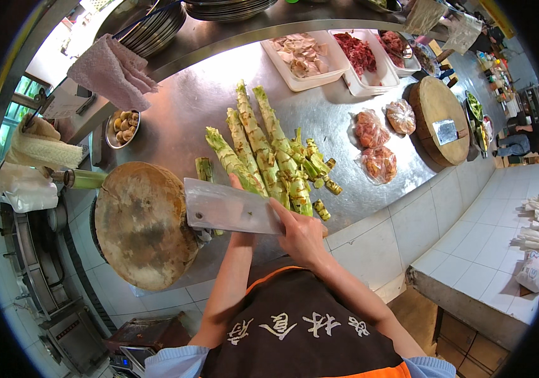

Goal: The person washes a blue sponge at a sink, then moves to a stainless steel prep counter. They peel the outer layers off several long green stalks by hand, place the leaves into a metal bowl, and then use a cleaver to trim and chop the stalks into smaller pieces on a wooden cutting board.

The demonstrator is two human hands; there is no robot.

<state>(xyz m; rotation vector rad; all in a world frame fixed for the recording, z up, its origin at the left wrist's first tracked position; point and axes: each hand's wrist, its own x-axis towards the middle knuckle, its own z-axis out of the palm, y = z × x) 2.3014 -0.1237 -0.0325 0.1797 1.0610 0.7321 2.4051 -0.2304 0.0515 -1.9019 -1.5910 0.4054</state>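
My right hand [301, 238] is closed on the handle of a wide cleaver [231, 208]. The steel blade points left, and its far end reaches the rim of a thick round wooden chopping block [144, 227]. Behind the blade, my left hand [235, 181] is mostly hidden; one fingertip shows above it, against a celtuce stem. I cannot tell if that hand grips anything. Several long celtuce stems [262, 146] lie side by side on the steel worktop [179, 113]. Cut celtuce ends [314, 163] are heaped to their right, and a short piece [204, 169] lies left of them.
Tubs of sliced pale meat [300, 52] and red meat [357, 54] stand at the back. Bagged meat [378, 163] lies near a second chopping block [439, 120] with a small blade on it. A metal bowl [123, 130] and hanging towel [111, 71] are left.
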